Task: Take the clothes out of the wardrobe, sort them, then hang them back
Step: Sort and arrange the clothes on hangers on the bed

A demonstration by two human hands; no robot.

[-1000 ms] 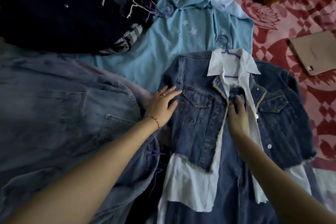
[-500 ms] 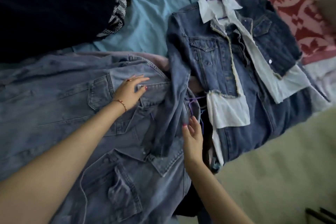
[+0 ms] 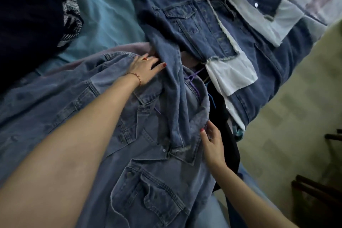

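Observation:
A faded light denim jacket (image 3: 151,187) lies spread over the bed in front of me. My left hand (image 3: 146,69) rests flat on its shoulder, fingers spread, beside the sleeve (image 3: 170,83) of a darker denim jacket with white shirt panels (image 3: 199,22) that lies at the upper right. That sleeve drapes down over the light jacket. My right hand (image 3: 212,142) touches the light jacket's collar edge at its right side, fingers slightly curled. A purple hanger wire (image 3: 193,84) pokes out between the two jackets.
A light blue garment (image 3: 109,16) lies at the top centre, and a dark navy pile (image 3: 31,18) fills the upper left. Black clothes (image 3: 227,135) hang off the bed edge. Pale floor (image 3: 288,116) and dark furniture legs (image 3: 318,194) are at the right.
The view has shifted toward the light jacket. My left hand moved right, up to the dark jacket's sleeve; my right hand stays at the collar edge by the bed's side.

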